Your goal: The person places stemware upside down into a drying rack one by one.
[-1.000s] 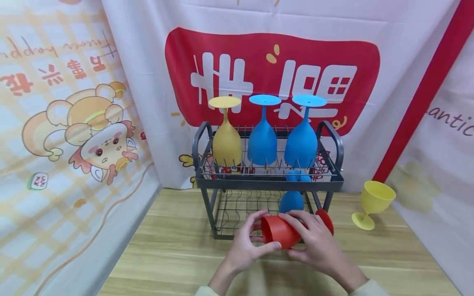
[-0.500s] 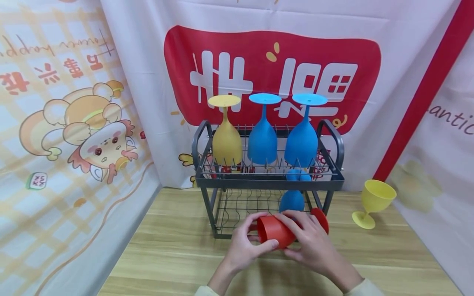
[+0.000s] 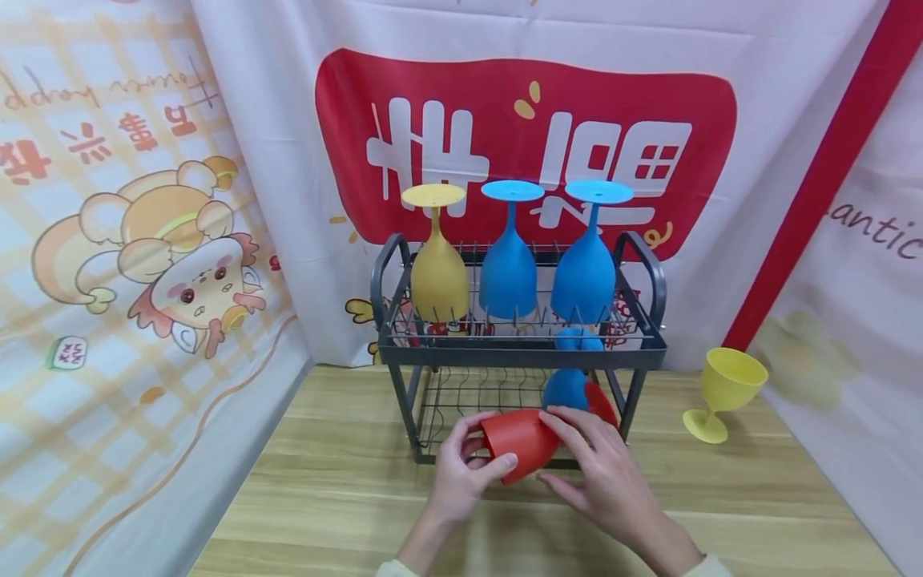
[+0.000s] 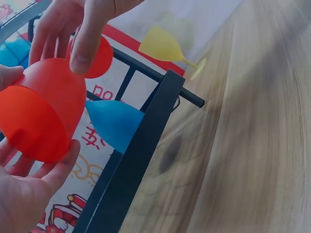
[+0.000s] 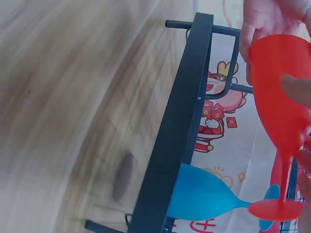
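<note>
Both hands hold a red goblet (image 3: pixel 522 439) sideways in front of the rack, mouth to the left and foot toward the back right. My left hand (image 3: pixel 461 473) grips the bowl close to the rim, thumb on the near side and fingers beyond it. My right hand (image 3: pixel 613 485) is at the stem end, its fingers over the bowl and stem. In the right wrist view the red goblet (image 5: pixel 282 92) shows its whole length, with the thumb over the bowl. Behind it, a blue goblet (image 3: pixel 566 390) hangs upside down on the rack's lower tier.
A dark two-tier rack (image 3: pixel 505 354) stands on the wooden table (image 3: pixel 324 497). On its top tier, upside down, are a yellow goblet (image 3: pixel 438 276), a middle blue goblet (image 3: pixel 508 276) and a right blue goblet (image 3: pixel 584 276). Another yellow goblet (image 3: pixel 731 381) stands upright at the right.
Both hands have shifted left with the red goblet. Its foot has swung back and left, now overlapping the rack's lower right. The right thumb has come away from the bowl's near edge.
</note>
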Available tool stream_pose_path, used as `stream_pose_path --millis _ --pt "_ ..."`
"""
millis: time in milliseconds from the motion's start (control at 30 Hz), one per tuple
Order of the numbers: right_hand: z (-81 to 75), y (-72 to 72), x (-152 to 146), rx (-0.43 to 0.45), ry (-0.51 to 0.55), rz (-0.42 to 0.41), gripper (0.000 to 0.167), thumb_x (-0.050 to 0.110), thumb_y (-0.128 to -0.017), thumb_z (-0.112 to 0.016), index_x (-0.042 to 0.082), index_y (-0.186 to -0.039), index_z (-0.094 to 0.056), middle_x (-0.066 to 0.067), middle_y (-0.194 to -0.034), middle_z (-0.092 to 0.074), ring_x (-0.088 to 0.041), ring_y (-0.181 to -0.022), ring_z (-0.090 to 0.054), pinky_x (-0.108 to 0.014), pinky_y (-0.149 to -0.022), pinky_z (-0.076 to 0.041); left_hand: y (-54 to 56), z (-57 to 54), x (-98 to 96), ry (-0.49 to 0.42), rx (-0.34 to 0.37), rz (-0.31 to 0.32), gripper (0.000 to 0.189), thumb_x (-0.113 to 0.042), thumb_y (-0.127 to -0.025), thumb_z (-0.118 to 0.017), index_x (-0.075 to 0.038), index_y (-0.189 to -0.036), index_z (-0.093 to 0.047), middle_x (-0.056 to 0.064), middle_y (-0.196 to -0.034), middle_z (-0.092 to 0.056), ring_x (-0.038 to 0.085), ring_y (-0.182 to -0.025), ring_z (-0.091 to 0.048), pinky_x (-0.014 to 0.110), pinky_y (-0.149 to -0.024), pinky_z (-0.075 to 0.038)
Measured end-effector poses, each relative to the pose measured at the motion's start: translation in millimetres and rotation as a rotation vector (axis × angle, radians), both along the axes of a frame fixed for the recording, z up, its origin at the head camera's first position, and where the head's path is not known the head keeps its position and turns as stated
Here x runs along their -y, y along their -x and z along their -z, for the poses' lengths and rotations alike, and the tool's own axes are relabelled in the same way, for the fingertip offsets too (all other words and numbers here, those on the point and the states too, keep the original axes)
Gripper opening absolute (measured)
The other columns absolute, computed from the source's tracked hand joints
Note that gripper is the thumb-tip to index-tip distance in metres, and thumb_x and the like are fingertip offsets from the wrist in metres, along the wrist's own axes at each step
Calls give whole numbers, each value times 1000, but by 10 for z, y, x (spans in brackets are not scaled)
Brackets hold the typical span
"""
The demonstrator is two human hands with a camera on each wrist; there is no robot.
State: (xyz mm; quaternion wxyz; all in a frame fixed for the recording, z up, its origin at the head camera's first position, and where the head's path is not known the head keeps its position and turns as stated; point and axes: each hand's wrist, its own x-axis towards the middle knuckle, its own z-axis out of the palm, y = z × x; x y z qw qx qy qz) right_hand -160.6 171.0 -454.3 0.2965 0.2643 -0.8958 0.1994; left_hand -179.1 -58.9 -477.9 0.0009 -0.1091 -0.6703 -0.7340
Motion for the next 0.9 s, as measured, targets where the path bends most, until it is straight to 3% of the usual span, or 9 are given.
stream_pose_path --millis 133,200,300,400,533,700,900 --pt "47 -30 52 -5 167 47 83 25 -67 -103 15 -140 -66 -5 -137 -67 -23 -124 -65 -49 -91 -66 7 44 54 -95 32 -28 65 -6 -85 -82 -1 -143 -55 18 -137 -60 25 -114 -67 28 -91 -62" --pt "68 -46 96 50 275 89 77 24 -68 -102 14 -135 -68 -3 -133 -69 -21 -120 -67 -45 -90 -66 7 62 65 -158 58 -33 66 -5 -85 -79 2 -144 -52 15 -136 -60 25 -115 -67 30 -92 -63" --pt "79 -60 166 212 466 132 68 26 -73 -99 15 -133 -67 0 -129 -70 -20 -116 -70 -35 -94 -64 0 80 67 -239 105 -37 65 -5 -87 -75 2 -146 -50 13 -137 -61 25 -120 -65 34 -95 -63" --pt "57 -64 235 433 673 129 64 31 -79 -95 17 -135 -65 1 -130 -71 -19 -117 -70 -21 -98 -58 -13 89 63 -295 145 -45 63 -6 -89 -72 -1 -147 -49 12 -139 -61 25 -124 -62 37 -98 -62" --pt "14 -41 329 671 886 70 67 35 -85 -90 17 -143 -60 -5 -139 -69 -23 -125 -68 -20 -102 -55 -31 95 60 -349 163 -48 64 -6 -90 -69 0 -149 -47 10 -140 -61 24 -125 -62 38 -101 -62" --pt "4 -7 421 820 1015 4 68 31 -91 -85 12 -150 -57 -11 -147 -66 -27 -129 -68 -28 -102 -60 -51 112 66 -386 152 -22 64 -5 -89 -68 -1 -148 -43 7 -140 -61 24 -126 -61 40 -102 -62" --pt "47 -5 509 857 1079 -27 63 24 -94 -82 8 -150 -57 -14 -142 -68 -26 -123 -68 -25 -98 -61 -80 161 88 -413 115 41 59 -3 -89 -65 -6 -144 -42 5 -143 -61 26 -128 -61 40 -102 -61"
